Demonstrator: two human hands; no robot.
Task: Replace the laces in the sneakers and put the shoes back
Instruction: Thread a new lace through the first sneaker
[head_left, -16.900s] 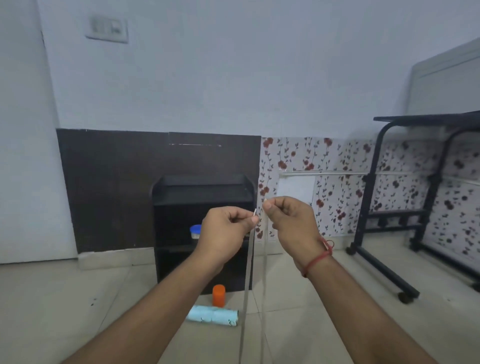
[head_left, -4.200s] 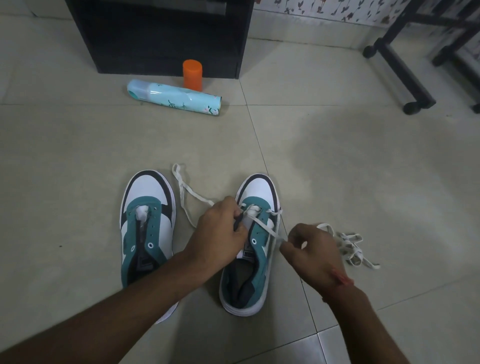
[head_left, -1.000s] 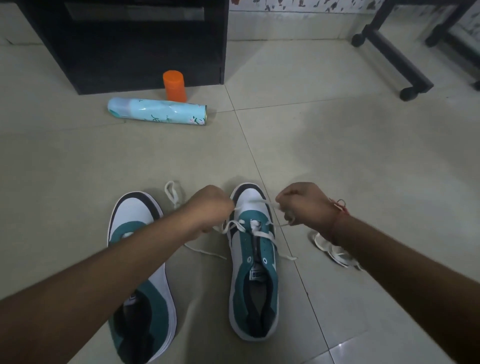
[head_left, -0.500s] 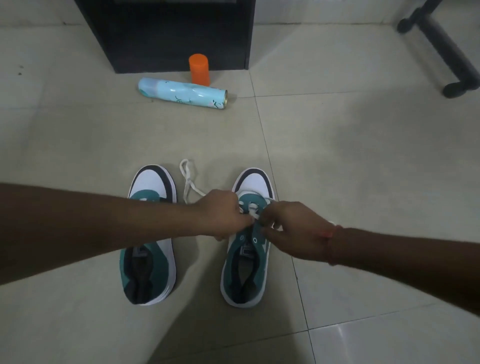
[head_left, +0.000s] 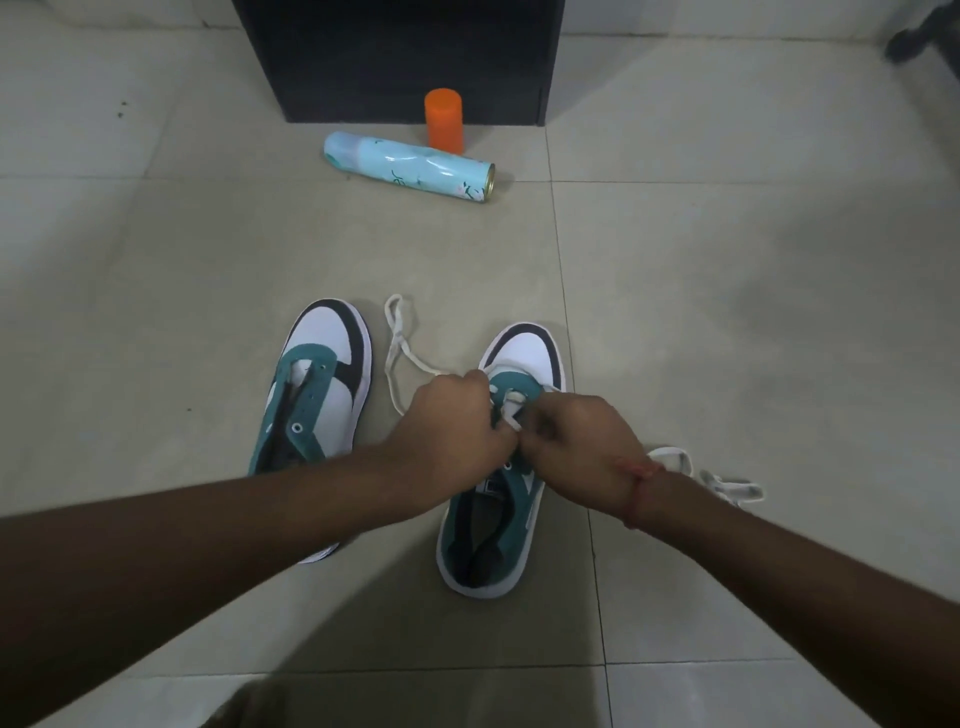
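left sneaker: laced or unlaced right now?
Unlaced. The left sneaker shows bare eyelets and an open tongue area, with no lace through it; its heel end is hidden behind the forearm.

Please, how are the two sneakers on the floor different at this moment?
The right sneaker has a white lace crossing its front eyelets; the left sneaker has bare eyelets and no lace. Both hands, left hand and right hand, work over the right sneaker; the left sneaker is untouched. Both are teal, white and black, toes pointing away.
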